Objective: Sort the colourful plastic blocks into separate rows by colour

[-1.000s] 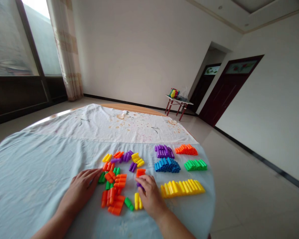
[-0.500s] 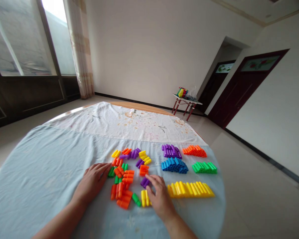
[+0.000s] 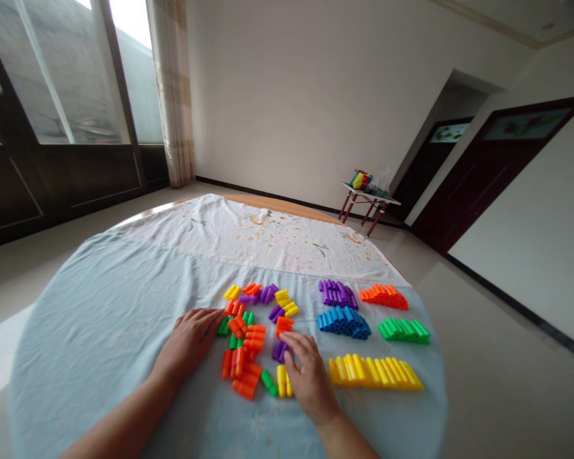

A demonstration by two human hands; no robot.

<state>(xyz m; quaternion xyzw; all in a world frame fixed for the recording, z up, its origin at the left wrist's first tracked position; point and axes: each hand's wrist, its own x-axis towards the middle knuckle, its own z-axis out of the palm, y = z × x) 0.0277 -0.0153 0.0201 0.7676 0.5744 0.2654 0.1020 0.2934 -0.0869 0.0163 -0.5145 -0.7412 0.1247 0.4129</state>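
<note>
R hand (image 3: 307, 370) half-spread, R of purple pcs (image 3: 279, 351); L hand (image 3: 190, 339) flat, by green pcs (image 3: 224, 327).

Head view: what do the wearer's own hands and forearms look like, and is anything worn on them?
The left hand and right hand are ungloved, five-fingered human hands. The left forearm and right forearm show no sleeve, watch or bracelet within the frame. Rings are too small to tell.
</note>
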